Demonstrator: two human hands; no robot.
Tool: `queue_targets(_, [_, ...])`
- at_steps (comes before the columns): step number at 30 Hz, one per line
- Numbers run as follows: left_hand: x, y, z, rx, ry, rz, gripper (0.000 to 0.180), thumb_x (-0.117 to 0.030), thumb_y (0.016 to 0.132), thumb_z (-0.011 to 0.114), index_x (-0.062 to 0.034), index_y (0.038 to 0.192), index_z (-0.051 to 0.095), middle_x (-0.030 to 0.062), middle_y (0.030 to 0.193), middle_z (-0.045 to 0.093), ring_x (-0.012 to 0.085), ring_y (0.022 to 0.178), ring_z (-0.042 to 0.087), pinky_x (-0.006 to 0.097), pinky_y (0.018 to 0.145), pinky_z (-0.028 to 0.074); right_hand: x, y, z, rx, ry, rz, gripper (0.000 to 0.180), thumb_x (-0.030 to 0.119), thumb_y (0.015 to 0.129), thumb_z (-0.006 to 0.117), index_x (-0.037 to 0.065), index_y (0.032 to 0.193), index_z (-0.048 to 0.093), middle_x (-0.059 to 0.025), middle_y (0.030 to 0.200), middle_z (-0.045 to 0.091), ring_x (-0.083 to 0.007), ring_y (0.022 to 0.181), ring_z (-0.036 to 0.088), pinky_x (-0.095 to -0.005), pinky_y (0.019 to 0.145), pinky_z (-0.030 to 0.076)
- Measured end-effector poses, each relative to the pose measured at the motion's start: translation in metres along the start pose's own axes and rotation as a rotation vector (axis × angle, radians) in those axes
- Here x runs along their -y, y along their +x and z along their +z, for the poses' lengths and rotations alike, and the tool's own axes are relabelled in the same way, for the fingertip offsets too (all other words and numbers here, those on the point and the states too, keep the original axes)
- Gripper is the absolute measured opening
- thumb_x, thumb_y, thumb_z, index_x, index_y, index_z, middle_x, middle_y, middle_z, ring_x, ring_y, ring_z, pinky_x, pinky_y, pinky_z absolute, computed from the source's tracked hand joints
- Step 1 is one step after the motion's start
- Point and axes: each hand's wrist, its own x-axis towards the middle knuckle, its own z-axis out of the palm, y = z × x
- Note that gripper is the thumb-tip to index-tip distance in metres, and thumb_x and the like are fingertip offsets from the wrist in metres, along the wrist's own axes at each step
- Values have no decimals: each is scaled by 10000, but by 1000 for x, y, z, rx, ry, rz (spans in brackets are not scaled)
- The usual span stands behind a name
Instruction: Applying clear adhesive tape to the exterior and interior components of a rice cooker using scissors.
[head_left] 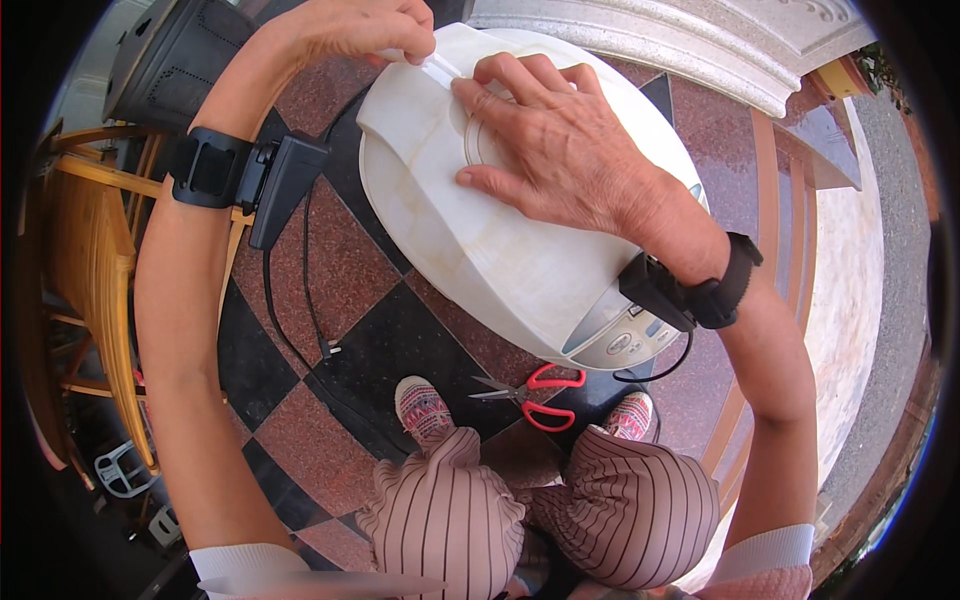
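Note:
A white rice cooker (470, 240) with a rounded lid stands on the tiled floor before me, its grey control panel facing the lower right. My right hand (550, 140) lies on the lid, fingers spread and slightly bent, partly covering a round raised ring. At the far left edge of the lid, my left hand (375, 30) is closed, its fingers curled beside a pale strip along the lid; what they pinch is hidden. Below the cooker, scissors (525, 395) with red handles lie on the floor between my feet, blades apart.
A black cable with a plug (330, 350) trails over the dark and reddish floor tiles (330, 260). Wooden chairs (100, 240) stand at the left, near a dark perforated metal box (175, 65). A pale stone base (690, 45) borders the far side. My knees are close in front.

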Motion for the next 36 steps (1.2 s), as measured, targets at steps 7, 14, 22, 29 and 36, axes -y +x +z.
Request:
queue_targets(7, [-4, 1, 8, -84, 106, -54, 271, -310, 701, 650, -69, 653, 536, -8, 584, 485, 101, 559, 442, 241, 520, 345, 0, 2, -2, 42, -26, 9, 572, 482, 809, 597, 45, 1176, 567, -76, 1043, 502, -208, 1031, 486, -398, 870, 366])
queue_targets(14, [3, 6, 11, -117, 290, -81, 357, -360, 653, 690, -52, 721, 524, 40, 655, 514, 158, 636, 495, 304, 576, 395, -4, 6, -3, 39, -14, -11, 585, 503, 805, 600, 58, 1185, 576, -60, 1051, 520, -202, 1036, 497, -388, 877, 374])
queue_targets(22, [-13, -2, 9, -130, 232, -160, 450, -363, 685, 709, -17, 936, 570, 164, 894, 623, 292, 863, 588, 373, 737, 448, -9, 14, -11, 191, -17, 0, 510, 440, 903, 513, 76, 1261, 513, -106, 1139, 495, -252, 1124, 469, -412, 952, 348])
queue_targets(29, [-5, -1, 8, -115, 200, -143, 457, -356, 666, 720, -9, 915, 559, 148, 866, 608, 261, 824, 571, 349, 703, 439, -4, 2, -10, 59, 15, -127, 481, 372, 868, 553, -3, 1168, 546, -85, 1054, 519, -207, 1078, 495, -365, 895, 391])
queue_targets(36, [-11, -1, 5, -81, 132, -152, 432, -309, 654, 717, -11, 922, 557, 139, 863, 603, 250, 839, 567, 342, 713, 441, -5, 13, -3, 39, 89, -116, 399, 345, 867, 559, -8, 1053, 553, -114, 956, 505, -244, 988, 535, -365, 884, 402])
